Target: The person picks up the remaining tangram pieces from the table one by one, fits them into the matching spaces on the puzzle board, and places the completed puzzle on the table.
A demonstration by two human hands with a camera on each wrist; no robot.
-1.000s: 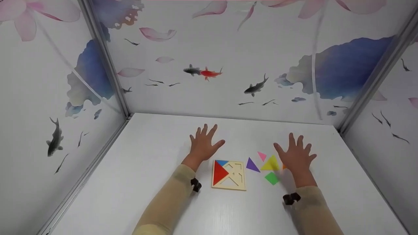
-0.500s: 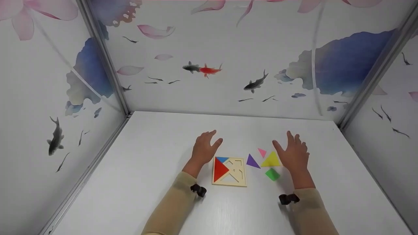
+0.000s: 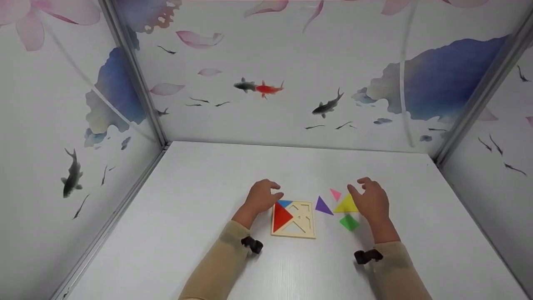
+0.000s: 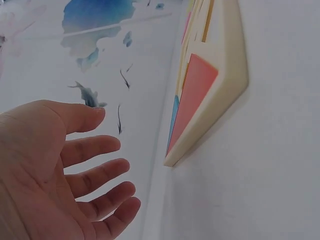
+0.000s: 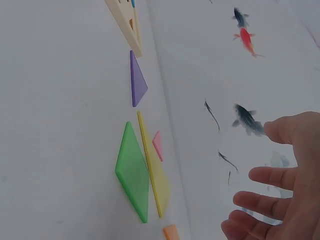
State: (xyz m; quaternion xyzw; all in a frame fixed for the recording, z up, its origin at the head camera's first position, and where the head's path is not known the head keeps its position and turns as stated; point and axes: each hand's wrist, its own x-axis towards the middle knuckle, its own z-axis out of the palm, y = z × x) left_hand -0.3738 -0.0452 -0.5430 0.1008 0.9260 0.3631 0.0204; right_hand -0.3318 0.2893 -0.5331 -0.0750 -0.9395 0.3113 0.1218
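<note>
My left hand (image 3: 261,196) hovers by the far left corner of a wooden tangram board (image 3: 309,233), fingers loosely bent and holding nothing. In the board lie a red triangle (image 3: 282,217) and a blue piece (image 3: 285,203); its other recesses show bare wood. Over the right end of the loose pieces hangs my right hand (image 3: 372,202), also holding nothing. Beside it are a yellow triangle (image 3: 346,205), partly hidden, and a green piece (image 3: 349,222). A purple triangle (image 3: 323,206) and a small pink triangle (image 3: 335,194) lie nearer the board. The right wrist view shows an orange piece (image 5: 171,232).
A white table (image 3: 200,179) carries everything, enclosed by white panels (image 3: 266,125) printed with fish and petals. Grey metal posts (image 3: 137,79) stand at the back corners. Small black devices (image 3: 252,244) are strapped to both sleeves.
Both hands were spread wide a second ago; their fingers have since drawn in and bent. Each hand has come slightly closer to me. The board and pieces appear not to have moved.
</note>
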